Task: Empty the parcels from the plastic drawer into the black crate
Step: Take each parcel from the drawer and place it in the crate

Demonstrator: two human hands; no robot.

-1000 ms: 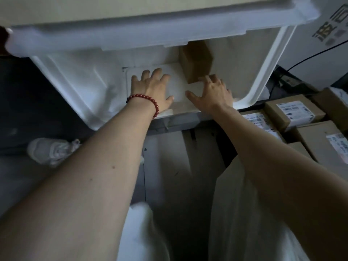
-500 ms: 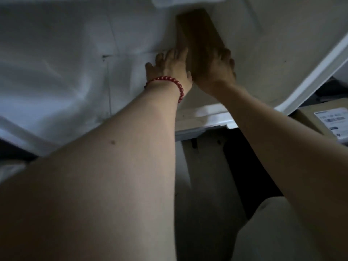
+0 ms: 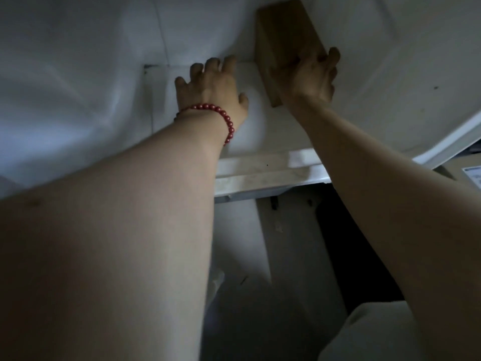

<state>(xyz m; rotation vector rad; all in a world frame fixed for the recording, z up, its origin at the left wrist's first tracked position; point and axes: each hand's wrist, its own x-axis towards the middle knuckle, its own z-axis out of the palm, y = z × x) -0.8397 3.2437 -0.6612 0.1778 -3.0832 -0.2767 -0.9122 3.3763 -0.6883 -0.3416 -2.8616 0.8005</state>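
Pretty dim down here, pale floor (image 3: 286,243) at the bottom with a dark gap next to it under the right arm. Most of the top of the view is the inside of the white plastic drawer (image 3: 78,61), tipped toward the camera, its front rim running across the middle. Both bare forearms reach up into it. There's white fabric (image 3: 364,334) in the lower right corner, can't tell what it is.

Two parcels are in the drawer. A flat white parcel (image 3: 256,126) lies on the drawer floor, and a brown cardboard parcel (image 3: 283,32) stands on edge right beside it, touching it on the right.

The left hand (image 3: 210,92) lies palm down on the white parcel, fingers straight and spread, not gripping anything. The right hand (image 3: 309,79) is on the near end of the brown parcel with its fingers curled over it, holding it.

Red bead bracelet (image 3: 221,114) on the left wrist. At the far right edge, just outside the drawer, you can see the corner of a labelled cardboard box (image 3: 466,173)
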